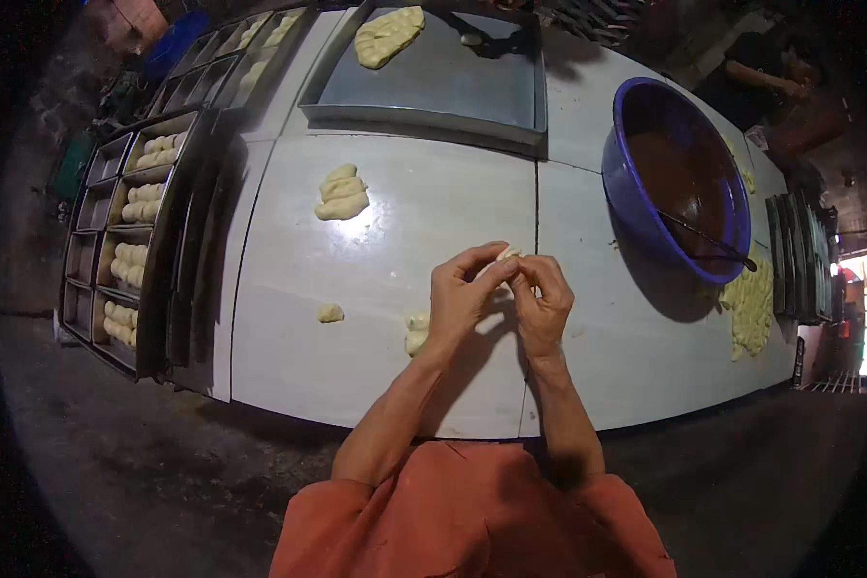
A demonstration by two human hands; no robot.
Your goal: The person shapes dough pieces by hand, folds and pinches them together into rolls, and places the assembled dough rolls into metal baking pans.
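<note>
Over the middle of the white tiled table [385,270], my left hand [467,294] and my right hand [543,301] meet, fingertips pinched together on a small piece of dough [509,253]. Most of that piece is hidden by the fingers. Beside my left wrist lies a pale dough lump [416,332], partly covered by the arm. A small dough scrap [330,313] rests farther left. Beyond it sits a group of shaped dough pieces [342,193], touching one another.
A metal tray [433,91] at the far side holds a flat dough slab [388,37]. To the right stands a purple basin [618,183] of brown filling with a stick in it. Dough [749,303] lies beyond. Divided baking pans [94,204] with dough rolls line the left. A person [756,77] works far right.
</note>
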